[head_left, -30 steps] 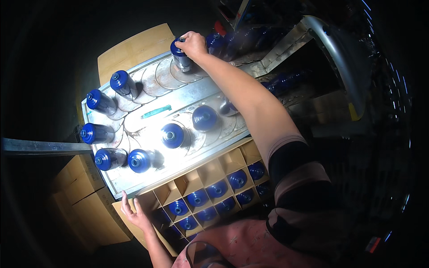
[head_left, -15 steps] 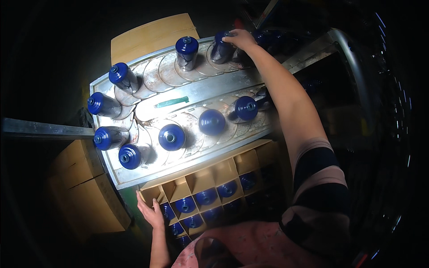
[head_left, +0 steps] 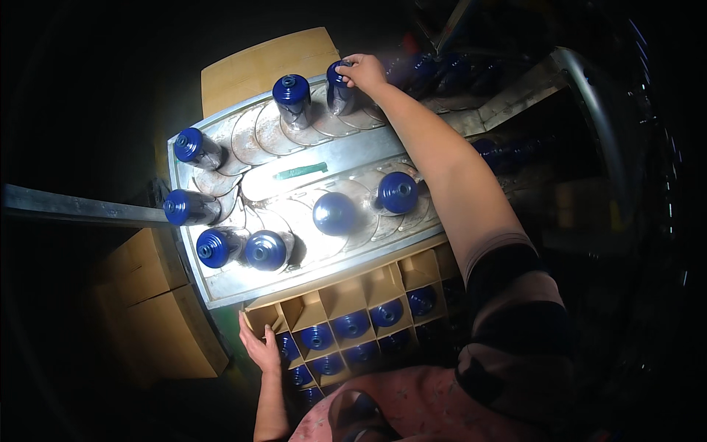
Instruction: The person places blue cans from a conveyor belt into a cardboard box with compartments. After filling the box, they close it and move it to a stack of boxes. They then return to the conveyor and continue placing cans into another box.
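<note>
right hand (head_left: pixel 362 71) grips blue bottle (head_left: pixel 339 87); left hand (head_left: pixel 258 346) on carton (head_left: pixel 346 291).

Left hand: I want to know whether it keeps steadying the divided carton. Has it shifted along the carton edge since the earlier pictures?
No. The left hand rests on the near-left corner of the divided carton, same as before.

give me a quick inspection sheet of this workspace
surface: metal tray table with round plates, brightly lit
job's things: blue bottles on the table, one at the far edge under the right hand; divided cardboard box below, partly filled with bottles
clutter: green strip on the middle rail
hands: right hand grips the far bottle; left hand rests on the box corner
cables: nothing seen
surroundings: dark; stacked cartons at left
</note>
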Demonstrator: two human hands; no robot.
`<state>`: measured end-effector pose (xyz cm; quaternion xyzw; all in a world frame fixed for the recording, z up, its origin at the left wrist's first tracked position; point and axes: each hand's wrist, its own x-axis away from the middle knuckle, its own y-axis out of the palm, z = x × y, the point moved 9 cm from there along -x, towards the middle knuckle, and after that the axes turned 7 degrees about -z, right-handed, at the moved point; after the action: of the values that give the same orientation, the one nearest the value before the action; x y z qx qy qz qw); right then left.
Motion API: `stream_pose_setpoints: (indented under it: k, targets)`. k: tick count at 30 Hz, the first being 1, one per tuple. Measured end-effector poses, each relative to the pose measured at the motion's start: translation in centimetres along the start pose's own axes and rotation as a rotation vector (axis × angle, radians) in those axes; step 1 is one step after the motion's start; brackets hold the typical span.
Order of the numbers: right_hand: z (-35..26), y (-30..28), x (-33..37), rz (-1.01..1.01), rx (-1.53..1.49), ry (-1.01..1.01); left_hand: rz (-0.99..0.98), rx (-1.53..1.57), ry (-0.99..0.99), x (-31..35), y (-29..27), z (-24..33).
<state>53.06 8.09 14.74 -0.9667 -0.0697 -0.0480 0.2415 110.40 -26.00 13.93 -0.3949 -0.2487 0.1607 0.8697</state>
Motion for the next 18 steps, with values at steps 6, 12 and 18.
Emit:
stream_pose_setpoints:
  k: [6, 12, 18]
  targets:
    - [-5.1, -13.6, 20.8, -0.159, -0.308, -0.208, 0.238, 0.145, -0.02, 16.8, -5.6, 8.0]
    - [11.7, -25.3, 46.5, -0.099, -0.321, 0.168, -0.009, 0.226, 0.484, 18.4, 3.1, 19.5]
    - [18.4, -27.2, 64.1, -0.21, -0.273, 0.278, -0.546, -0.037, 0.801, 24.6, 15.6, 29.2]
